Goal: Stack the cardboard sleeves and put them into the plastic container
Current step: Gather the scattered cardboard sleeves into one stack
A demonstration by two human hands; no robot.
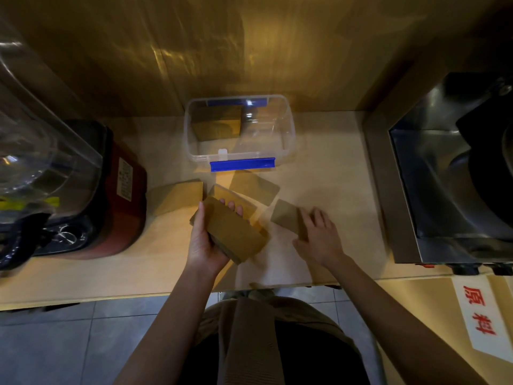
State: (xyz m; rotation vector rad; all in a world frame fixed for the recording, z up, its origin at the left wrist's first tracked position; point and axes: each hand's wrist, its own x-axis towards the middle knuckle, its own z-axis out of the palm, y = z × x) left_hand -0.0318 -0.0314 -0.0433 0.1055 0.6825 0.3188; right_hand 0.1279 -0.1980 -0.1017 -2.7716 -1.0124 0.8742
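Note:
My left hand (204,240) grips a thick stack of brown cardboard sleeves (236,232) just above the counter. My right hand (319,237) lies on a single flat sleeve (286,216) to the right, fingers spread over its near end. More sleeves lie behind: a pile at the left (177,197), one under the held stack (236,197), and a flat one (256,186) near the container. The clear plastic container (288,134) with blue latches stands open at the back and holds a bundle of sleeves (216,126) in its left half.
A red-based blender with a clear cover (83,190) fills the left of the counter. A stainless steel machine (444,176) stands at the right. A wooden wall panel (249,51) rises behind the container. A white label with red characters (480,318) hangs at the lower right.

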